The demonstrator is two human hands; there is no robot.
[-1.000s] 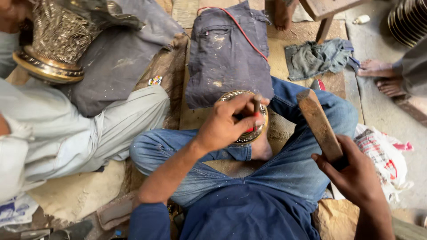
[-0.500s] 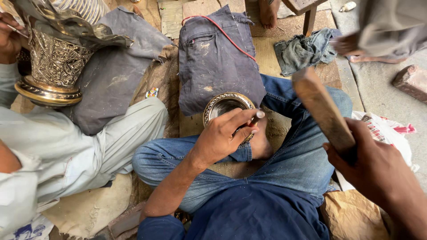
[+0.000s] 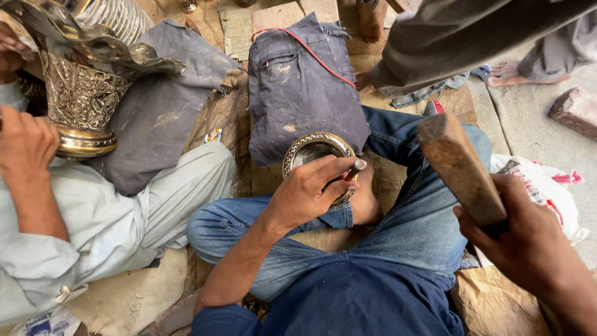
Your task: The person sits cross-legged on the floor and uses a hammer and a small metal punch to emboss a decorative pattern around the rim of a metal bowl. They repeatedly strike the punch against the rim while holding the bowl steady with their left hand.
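While left hand (image 3: 308,194) (clenched) covers ring (image 3: 317,149).

Brass ring (image 3: 317,149): near half hidden under left hand (image 3: 308,193). Punch (image 3: 354,169): tip concealed. Wooden mallet (image 3: 460,168): handle buried in right hand (image 3: 528,242).

A floor-level metalworking workshop: people sit cross-legged on worn sacking and cardboard (image 3: 491,305), an ornate embossed brass vase (image 3: 78,102) stands by one worker, a round engraved brass ring (image 3: 311,149) lies between knees, dusty dark cloths (image 3: 298,81) spread about (bare feet nearby).
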